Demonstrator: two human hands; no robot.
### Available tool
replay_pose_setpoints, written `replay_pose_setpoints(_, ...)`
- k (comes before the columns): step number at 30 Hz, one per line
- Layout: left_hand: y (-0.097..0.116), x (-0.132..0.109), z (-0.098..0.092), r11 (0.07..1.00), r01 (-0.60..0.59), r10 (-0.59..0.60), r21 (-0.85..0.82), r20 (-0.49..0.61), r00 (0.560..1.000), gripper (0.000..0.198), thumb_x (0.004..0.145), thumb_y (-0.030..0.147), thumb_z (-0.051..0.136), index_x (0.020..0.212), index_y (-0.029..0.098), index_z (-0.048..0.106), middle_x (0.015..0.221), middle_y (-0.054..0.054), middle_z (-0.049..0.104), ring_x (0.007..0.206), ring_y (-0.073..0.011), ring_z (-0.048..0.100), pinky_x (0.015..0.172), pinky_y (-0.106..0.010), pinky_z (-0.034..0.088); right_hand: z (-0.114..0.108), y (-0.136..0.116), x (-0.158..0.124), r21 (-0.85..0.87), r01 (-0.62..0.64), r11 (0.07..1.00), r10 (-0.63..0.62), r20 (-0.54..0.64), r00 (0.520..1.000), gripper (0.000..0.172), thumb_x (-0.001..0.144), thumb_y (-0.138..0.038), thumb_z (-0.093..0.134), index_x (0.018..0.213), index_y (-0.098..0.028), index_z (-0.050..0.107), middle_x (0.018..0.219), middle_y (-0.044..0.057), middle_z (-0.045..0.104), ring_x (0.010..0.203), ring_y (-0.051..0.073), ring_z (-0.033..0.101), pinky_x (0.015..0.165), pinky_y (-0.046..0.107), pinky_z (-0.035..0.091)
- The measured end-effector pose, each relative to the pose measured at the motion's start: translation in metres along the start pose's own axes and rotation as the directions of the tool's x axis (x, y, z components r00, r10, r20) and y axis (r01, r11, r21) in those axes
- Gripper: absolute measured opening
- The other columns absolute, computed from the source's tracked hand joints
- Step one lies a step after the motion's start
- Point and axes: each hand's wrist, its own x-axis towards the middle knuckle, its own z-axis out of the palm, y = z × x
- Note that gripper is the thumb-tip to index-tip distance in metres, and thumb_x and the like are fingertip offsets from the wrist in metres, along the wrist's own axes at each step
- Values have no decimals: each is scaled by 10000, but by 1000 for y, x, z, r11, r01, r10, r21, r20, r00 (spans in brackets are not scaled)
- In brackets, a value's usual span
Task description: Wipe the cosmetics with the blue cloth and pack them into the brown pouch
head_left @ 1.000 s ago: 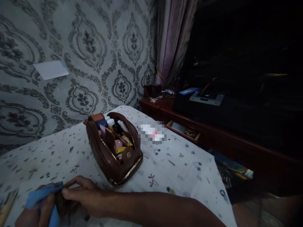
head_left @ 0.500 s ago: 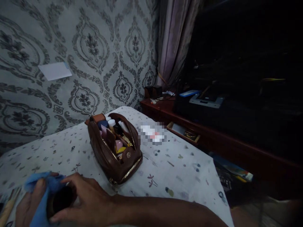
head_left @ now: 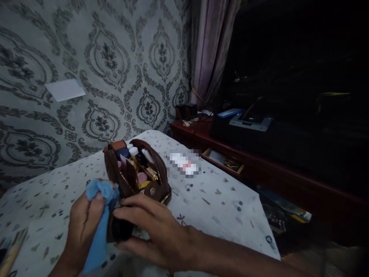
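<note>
My left hand (head_left: 82, 219) is closed round a bunched light-blue cloth (head_left: 99, 231), whose end hangs down towards the bottom edge. Against the cloth sits a dark round object (head_left: 121, 229) with a black face; its kind is not clear. The curled fingers of my right hand (head_left: 164, 234) grip it from the right side. Just behind both hands stands an unzipped brown makeup bag (head_left: 158, 195). Inside it are a white-capped bottle (head_left: 134, 152), a pink item (head_left: 142, 177), a yellow item (head_left: 147, 184) and several other small things.
A white patterned cloth (head_left: 225, 219) covers the table. Brush-like sticks (head_left: 14, 248) lie at the left edge. Right of the bag is a blurred-out white and red item (head_left: 184, 163). Beyond the table are an open drawer (head_left: 221, 159) and a dark-red desk (head_left: 190, 132).
Both hands have moved right and slightly up, carrying the blue cloth and the dark round object nearer to the bag. The bag stays in place while the view shifts slightly.
</note>
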Motion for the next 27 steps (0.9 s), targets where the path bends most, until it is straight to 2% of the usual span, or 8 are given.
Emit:
replay_pose_setpoints(2,20,15,3,986,-167,167,-2,-15,986,242,967,337,379,957,212,587,867,-21,626,776,-184,614,696,-292,517,-12,0,-4,-10,-11,1000,11,-40,999,409,955,-314,622,1330,-184,522,1267,132,614,1183,172,612,998,280,517)
replay_pose_setpoints(4,33,28,5,956,-279,281,91,-15,960,212,947,272,384,945,198,583,892,-41,609,824,-191,611,734,-308,507,-21,2,-9,-10,-49,999,49,-56,997,435,941,-297,645,1343,-197,515,1252,129,620,1168,178,619,981,294,530)
replay_pose_setpoints(9,38,44,11,824,-376,377,424,85,922,386,933,177,326,1163,183,636,1183,-123,652,1106,-285,587,763,-369,529,-43,9,-14,-37,-91,995,87,-91,992,445,923,-255,671,1339,-198,526,1217,135,639,1167,202,629,967,324,544)
replay_pose_setpoints(13,31,54,17,719,-476,409,506,244,879,523,900,116,328,1354,200,574,1453,-71,570,1355,-308,475,817,-395,567,-57,20,-6,-91,-135,987,120,-148,982,439,913,-244,685,1328,-222,541,1207,119,659,1131,203,646,943,338,558)
replay_pose_setpoints(16,27,61,19,673,-538,407,507,353,843,561,869,119,332,1366,196,579,1457,-44,580,1363,-308,498,809,-413,589,-65,30,6,-136,-186,973,162,-174,971,409,907,-249,691,1298,-227,572,1170,101,660,1088,207,647,912,354,564)
replay_pose_setpoints(21,27,64,15,685,-479,292,549,395,871,555,873,147,310,1345,210,593,1383,-71,636,1193,-299,640,675,-397,599,-72,45,22,-154,-229,961,202,-172,964,370,910,-287,683,1265,-216,607,1112,65,630,970,174,638,834,329,571)
replay_pose_setpoints(27,27,62,10,703,-445,243,554,401,883,489,904,171,300,1267,229,624,1343,-90,644,1158,-289,649,655,-363,579,-74,56,35,-195,-216,957,201,-93,975,383,902,-202,684,1272,-214,584,1067,50,603,914,159,614,810,307,539)
